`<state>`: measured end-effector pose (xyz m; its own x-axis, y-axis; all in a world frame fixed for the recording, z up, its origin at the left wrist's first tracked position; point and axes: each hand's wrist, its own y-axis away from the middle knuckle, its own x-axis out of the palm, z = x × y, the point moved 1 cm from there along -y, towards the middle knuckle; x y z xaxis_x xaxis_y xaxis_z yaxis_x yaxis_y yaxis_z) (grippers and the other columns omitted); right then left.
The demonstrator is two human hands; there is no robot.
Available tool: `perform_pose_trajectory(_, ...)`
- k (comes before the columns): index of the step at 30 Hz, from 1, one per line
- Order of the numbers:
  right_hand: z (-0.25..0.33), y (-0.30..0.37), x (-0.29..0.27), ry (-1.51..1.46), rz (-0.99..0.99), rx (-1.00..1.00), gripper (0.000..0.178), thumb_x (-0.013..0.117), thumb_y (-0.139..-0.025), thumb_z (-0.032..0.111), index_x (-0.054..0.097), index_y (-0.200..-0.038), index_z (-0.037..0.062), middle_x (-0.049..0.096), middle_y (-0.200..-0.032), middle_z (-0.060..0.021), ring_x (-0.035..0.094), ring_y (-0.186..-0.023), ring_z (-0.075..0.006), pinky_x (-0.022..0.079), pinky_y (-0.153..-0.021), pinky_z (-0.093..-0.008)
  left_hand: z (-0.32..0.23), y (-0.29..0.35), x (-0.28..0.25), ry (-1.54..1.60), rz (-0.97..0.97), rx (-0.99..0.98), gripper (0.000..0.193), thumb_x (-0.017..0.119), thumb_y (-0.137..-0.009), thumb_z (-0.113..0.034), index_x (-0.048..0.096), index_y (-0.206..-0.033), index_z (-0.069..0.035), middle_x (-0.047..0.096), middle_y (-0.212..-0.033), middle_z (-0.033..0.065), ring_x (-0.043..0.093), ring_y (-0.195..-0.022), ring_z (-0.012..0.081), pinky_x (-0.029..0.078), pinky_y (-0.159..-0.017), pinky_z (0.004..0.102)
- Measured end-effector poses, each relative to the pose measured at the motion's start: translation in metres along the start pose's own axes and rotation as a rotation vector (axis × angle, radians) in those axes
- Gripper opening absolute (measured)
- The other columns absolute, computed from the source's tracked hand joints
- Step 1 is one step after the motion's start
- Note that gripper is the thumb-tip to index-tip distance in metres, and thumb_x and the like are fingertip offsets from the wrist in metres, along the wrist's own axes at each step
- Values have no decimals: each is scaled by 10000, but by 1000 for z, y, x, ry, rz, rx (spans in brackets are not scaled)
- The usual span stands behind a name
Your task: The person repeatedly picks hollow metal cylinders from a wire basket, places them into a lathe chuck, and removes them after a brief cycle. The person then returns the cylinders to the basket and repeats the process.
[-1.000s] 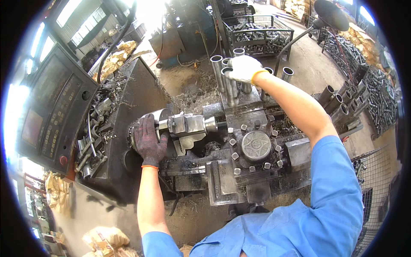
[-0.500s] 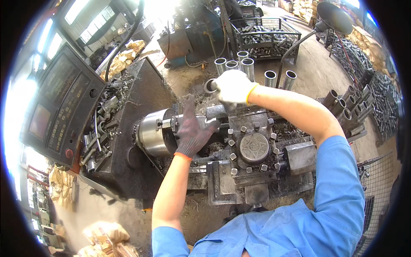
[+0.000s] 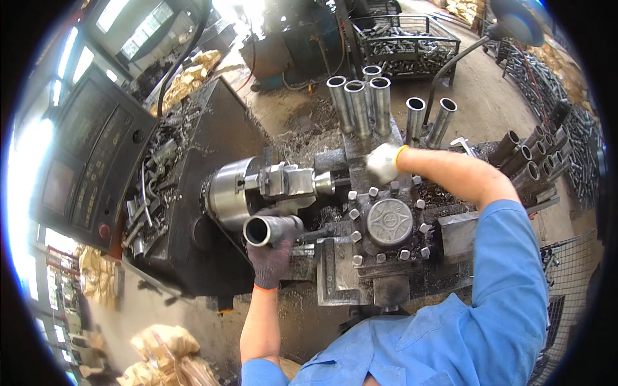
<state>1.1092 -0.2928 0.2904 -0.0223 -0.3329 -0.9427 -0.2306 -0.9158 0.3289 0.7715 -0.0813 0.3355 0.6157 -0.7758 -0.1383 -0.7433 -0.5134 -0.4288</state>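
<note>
My left hand [image 3: 269,260], in a dark glove with an orange cuff, is closed around a short metal tube [image 3: 273,229], its open end towards the lower left. The tube is just below the jaws [image 3: 283,182] of a lathe chuck [image 3: 228,193]. A shiny round metal piece [image 3: 324,183] sits at the right end of the jaws. My right hand [image 3: 384,162], in a white glove with a yellow cuff, is just beyond the square tool post [image 3: 389,220] with its ring of bolts. Its fingers are blurred and partly hidden, so what they touch is unclear.
Several upright tubes [image 3: 357,109] stand beyond my right hand, two more [image 3: 415,119] to their right. Other tubes [image 3: 521,154] lie stacked at the right near a caliper [image 3: 462,145]. A control panel [image 3: 84,161] and metal scraps [image 3: 154,186] are at left; a lamp [image 3: 515,22] hangs far right.
My left hand has come down from the chuck jaws and now holds a tube. My right hand, which held a tube near the upright ones, has moved back towards the tool post without it.
</note>
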Motion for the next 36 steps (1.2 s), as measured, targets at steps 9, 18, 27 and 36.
perform_pose_trajectory(9,75,-54,-100,-529,82,-19,514,858,-749,463,819,-1019,27,797,-970,-181,757,-854,-289,611,-766,-398,52,122,48,295,272,-606,630,847,-848,-42,550,-1404,-41,675,-1312,93,662,-1220,224,558,-1059,393)
perform_pose_trajectory(18,40,-71,-76,-1122,639,-72,347,857,-862,352,796,-1034,57,766,-920,-104,672,-654,-179,556,-590,-314,1,2,-37,-336,-47,40,843,840,-850,-255,445,-1568,-56,518,-1553,189,444,-1489,355,334,-1259,489)
perform_pose_trajectory(27,38,11,-96,-35,-13,171,623,844,-619,439,732,-1072,27,764,-862,-193,761,-828,-402,618,-769,-493,58,-82,-59,-1207,-66,456,892,764,-780,-306,438,-1583,-96,447,-1617,166,310,-1574,385,154,-1328,565)
perform_pose_trajectory(36,244,151,-188,-122,-593,598,677,849,-739,313,627,-1335,81,725,-1052,-188,746,-951,-375,597,-826,-491,-15,2,-23,45,95,275,829,765,-959,-428,379,-1602,-76,408,-1643,143,272,-1593,334,180,-1321,519)
